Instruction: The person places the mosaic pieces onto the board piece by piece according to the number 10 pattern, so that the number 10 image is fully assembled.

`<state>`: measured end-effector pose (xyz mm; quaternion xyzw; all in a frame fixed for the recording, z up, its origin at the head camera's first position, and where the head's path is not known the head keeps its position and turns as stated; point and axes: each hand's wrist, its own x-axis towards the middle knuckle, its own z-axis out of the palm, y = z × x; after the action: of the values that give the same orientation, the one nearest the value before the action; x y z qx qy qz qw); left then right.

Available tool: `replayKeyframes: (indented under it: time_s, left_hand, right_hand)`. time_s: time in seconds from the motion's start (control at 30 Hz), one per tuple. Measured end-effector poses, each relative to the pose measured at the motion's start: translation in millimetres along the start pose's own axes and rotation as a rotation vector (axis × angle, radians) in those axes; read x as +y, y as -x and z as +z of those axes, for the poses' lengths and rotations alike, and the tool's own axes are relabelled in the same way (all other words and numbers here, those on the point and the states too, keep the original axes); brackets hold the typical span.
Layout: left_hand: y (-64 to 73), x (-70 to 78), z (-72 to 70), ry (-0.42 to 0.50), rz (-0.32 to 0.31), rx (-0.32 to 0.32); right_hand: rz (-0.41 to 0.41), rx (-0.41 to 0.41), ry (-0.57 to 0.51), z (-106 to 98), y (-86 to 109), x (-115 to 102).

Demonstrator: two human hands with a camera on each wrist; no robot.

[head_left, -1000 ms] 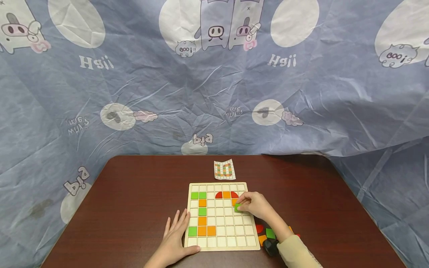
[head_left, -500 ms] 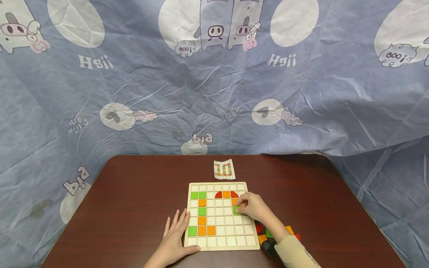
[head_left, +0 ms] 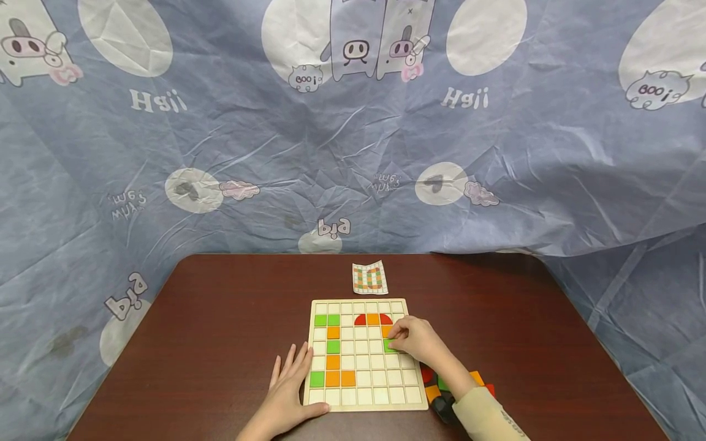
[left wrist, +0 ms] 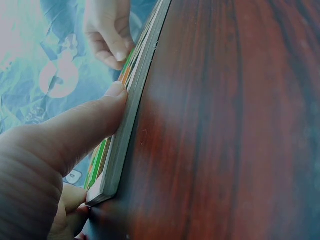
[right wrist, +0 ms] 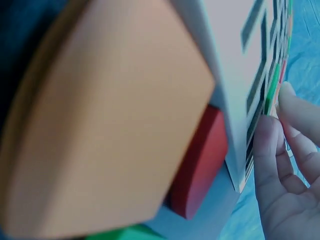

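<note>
A wooden grid board [head_left: 380,399] lies on the table, with green and orange square tiles and red curved pieces set in some cells. Near its right side, my right hand [head_left: 421,340] pinches a green square tile [head_left: 390,346], which sits at a cell just below an orange tile [head_left: 386,331]. In the right wrist view, thumb and fingertips meet at the green tile [right wrist: 272,87]. My left hand [head_left: 285,392] rests on the board's lower left corner, fingers spread along the left side. Its thumb [left wrist: 95,122] lies along the board's front edge in the left wrist view.
Behind the board lies a small printed card [head_left: 370,278] with a coloured grid pattern. Loose pieces, including a red one [head_left: 426,373] and an orange one [head_left: 432,393], lie right of the board, partly under my right forearm. A patterned cloth [head_left: 353,153] hangs behind the table.
My right hand has lowered the green tile slightly toward me, down to the cell under the orange tile, and has stayed there over the last half second. The left hand has not moved.
</note>
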<state>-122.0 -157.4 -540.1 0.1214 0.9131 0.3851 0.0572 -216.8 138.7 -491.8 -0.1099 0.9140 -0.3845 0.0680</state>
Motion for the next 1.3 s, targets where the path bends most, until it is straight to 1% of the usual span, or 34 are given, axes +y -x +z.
replayKeyframes:
  time_s: [0.17, 0.3, 0.6, 0.7, 0.8, 0.9, 1.0, 1.1, 1.3]
  left_hand:
    - [-0.6, -0.6, 0.3, -0.004, -0.003, -0.004]
    - [-0.8, -0.4, -0.4, -0.006, -0.005, -0.006]
    - [-0.5, 0.0, -1.2, -0.011, -0.006, -0.004]
    - [-0.3, -0.2, -0.7, -0.008, -0.003, 0.001]
    - [-0.1, -0.1, -0.1, -0.001, -0.004, 0.001]
    - [0.2, 0.1, 0.0, 0.004, -0.005, 0.001]
    - [0.3, 0.3, -0.3, 0.006, -0.008, -0.002]
    - [-0.2, 0.4, -0.6, 0.006, -0.010, -0.007]
    - [-0.9, 0.5, -1.2, 0.008, -0.010, -0.015]
  right_hand:
    - [0.037, 0.010, -0.035, -4.0, 1.8, 3.1]
    - [0.042, 0.017, -0.047, -11.2, 4.5, 5.2]
    - [0.049, -0.003, -0.067, -42.1, 17.5, 12.2]
    - [0.043, -0.031, -0.080, -52.6, 23.7, 16.1]
    - [0.017, -0.083, -0.093, -60.3, 31.8, 21.7]
    - [0.001, -0.137, -0.108, -64.6, 40.5, 28.4]
    - [0.011, -0.175, -0.120, -66.4, 48.4, 35.6]
    - [0.010, -0.199, -0.134, -68.5, 54.6, 42.9]
    - [0.007, -0.218, -0.156, -74.8, 63.4, 56.5]
